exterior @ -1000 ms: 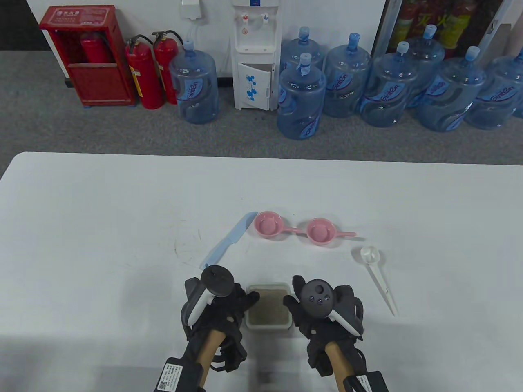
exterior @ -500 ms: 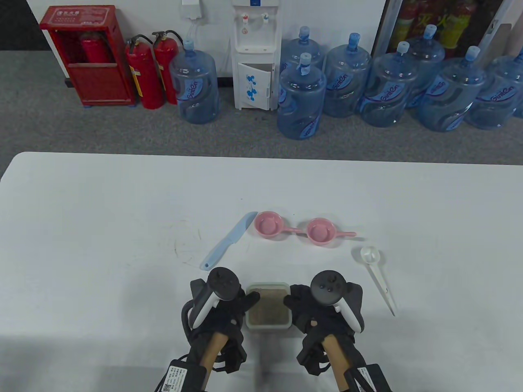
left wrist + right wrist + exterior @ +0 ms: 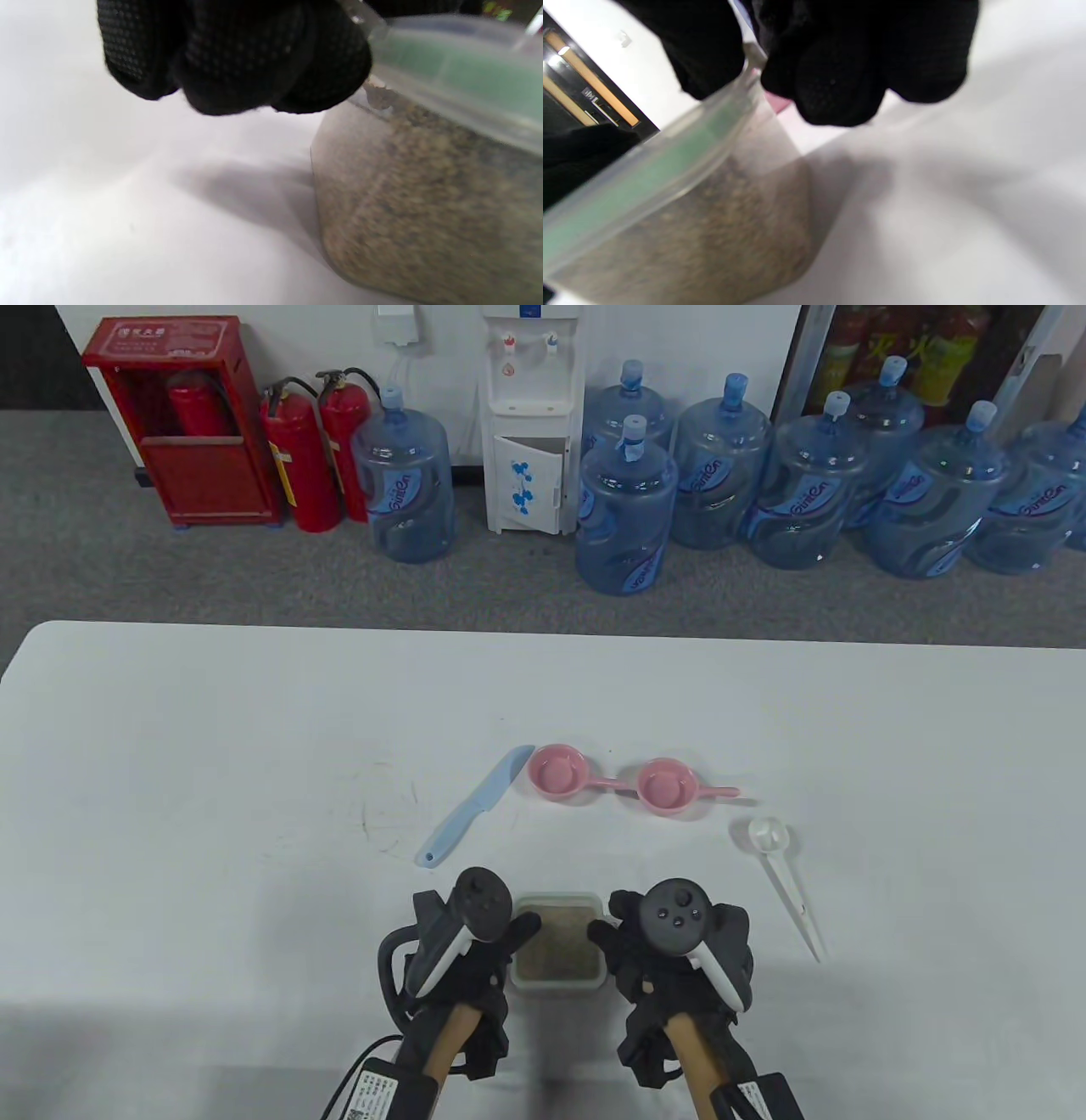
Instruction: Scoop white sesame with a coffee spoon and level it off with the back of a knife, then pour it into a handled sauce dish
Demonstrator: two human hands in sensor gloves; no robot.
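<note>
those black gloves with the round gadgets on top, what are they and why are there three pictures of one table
They are a person's two hands in black sensor gloves: the left hand and the right hand. The round gadgets strapped on their backs are motion trackers; the fingers do not hold them. One camera looks down at the white table; the other two sit on the wrists, so they show fingertips close up. Both hands grip the rim of a clear square plastic container of sesame. Beyond it lie a light blue plastic knife, two pink handled sauce dishes and a white long-handled coffee spoon, all untouched.
</note>
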